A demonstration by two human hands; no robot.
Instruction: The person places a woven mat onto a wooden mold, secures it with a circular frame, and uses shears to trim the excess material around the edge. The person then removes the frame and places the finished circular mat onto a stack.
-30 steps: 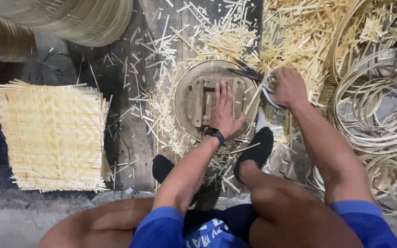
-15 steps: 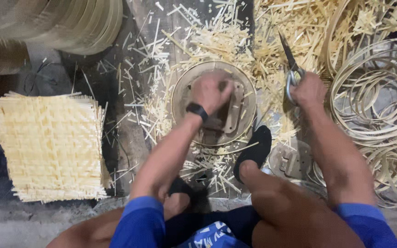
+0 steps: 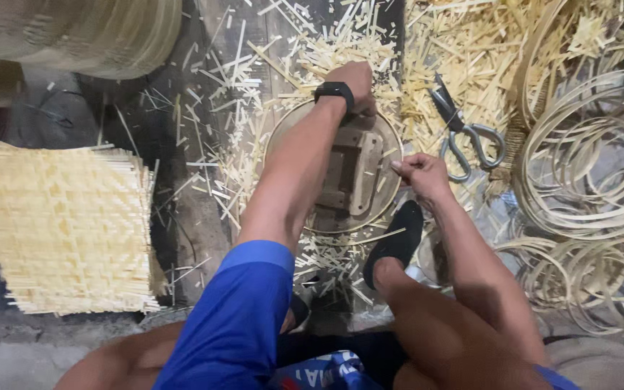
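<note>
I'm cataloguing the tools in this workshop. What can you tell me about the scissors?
The scissors lie flat on bamboo offcuts, right of the round mould. They look like metal: two dark blades, slightly parted, point up and left, and two pale looped handles point down and right toward the bamboo hoops. No hand touches them; the right hand is nearest, just below and left of the handles.

The left hand grips the far rim of a round wooden mould. The right hand touches its near edge, steel scissors just beside.
</note>
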